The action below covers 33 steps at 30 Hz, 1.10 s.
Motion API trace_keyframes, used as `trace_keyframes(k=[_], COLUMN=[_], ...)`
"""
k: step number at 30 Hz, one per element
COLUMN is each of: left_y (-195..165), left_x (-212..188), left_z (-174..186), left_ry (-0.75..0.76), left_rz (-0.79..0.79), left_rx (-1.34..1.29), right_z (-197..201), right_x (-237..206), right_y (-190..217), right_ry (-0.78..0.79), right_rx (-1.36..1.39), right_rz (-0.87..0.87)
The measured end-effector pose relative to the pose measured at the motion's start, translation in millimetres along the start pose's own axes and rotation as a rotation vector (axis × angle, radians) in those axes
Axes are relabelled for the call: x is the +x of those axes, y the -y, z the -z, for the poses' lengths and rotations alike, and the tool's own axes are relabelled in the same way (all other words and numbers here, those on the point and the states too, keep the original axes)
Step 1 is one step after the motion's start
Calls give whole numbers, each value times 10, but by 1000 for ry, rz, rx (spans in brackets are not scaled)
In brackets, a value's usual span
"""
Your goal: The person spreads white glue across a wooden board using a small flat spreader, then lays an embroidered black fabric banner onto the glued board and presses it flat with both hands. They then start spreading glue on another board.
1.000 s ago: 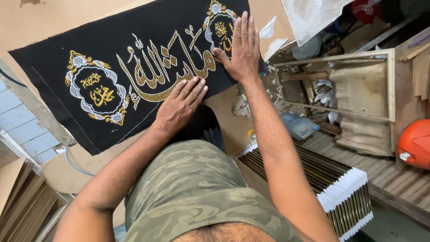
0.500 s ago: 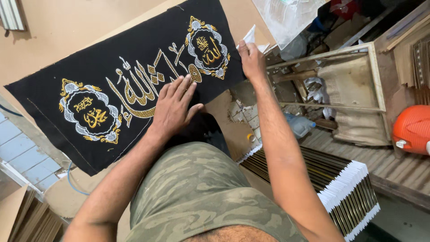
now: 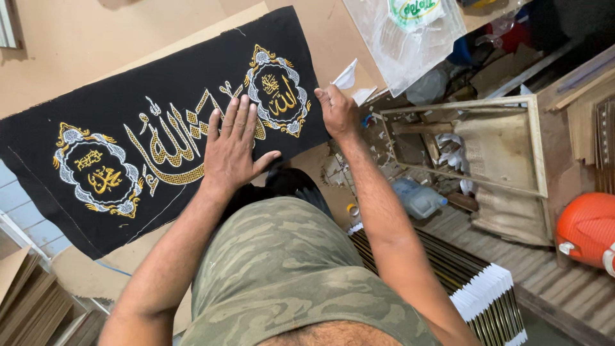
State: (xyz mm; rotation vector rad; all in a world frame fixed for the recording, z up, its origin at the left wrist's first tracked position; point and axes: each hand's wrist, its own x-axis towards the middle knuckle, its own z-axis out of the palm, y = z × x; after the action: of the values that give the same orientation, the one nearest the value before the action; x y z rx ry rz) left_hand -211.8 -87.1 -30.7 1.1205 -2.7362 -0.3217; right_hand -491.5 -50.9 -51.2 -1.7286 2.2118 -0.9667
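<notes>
A long black cloth (image 3: 160, 96) with gold and silver embroidery lies spread on a brown board (image 3: 96, 32). My left hand (image 3: 232, 150) rests flat on its middle, fingers spread over the gold lettering. My right hand (image 3: 336, 112) is at the cloth's right end, next to an embroidered medallion (image 3: 277, 91), with its fingers curled at the cloth's edge. Whether it pinches the fabric is hard to tell.
A clear plastic bag (image 3: 407, 38) lies beyond the cloth's right end. A wooden frame (image 3: 535, 144) and clutter sit to the right, with an orange container (image 3: 586, 230) at the right edge. A stack of dark frame mouldings (image 3: 474, 282) stands by my right arm.
My right hand has slid from on top of the right medallion to the cloth's right edge. My left hand stays flat on the middle. The view has shifted, showing more of the cloth.
</notes>
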Motion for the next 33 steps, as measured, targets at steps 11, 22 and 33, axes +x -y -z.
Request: trace_keyframes(k=[11,22,33], left_y=[-199,-752,-722], left_x=[133,1045,1083], left_z=[64,-294,-275], left_ry=[38,-65,-41], left_rz=[61,162,214], left_rx=[58,-12,-3], right_z=[-110,-160,-304], right_x=[53,144,1209], right_y=[-325,-403,-5], right_ry=[215,291,70], right_rx=[651,694,274], right_rz=[-279,-348,-123])
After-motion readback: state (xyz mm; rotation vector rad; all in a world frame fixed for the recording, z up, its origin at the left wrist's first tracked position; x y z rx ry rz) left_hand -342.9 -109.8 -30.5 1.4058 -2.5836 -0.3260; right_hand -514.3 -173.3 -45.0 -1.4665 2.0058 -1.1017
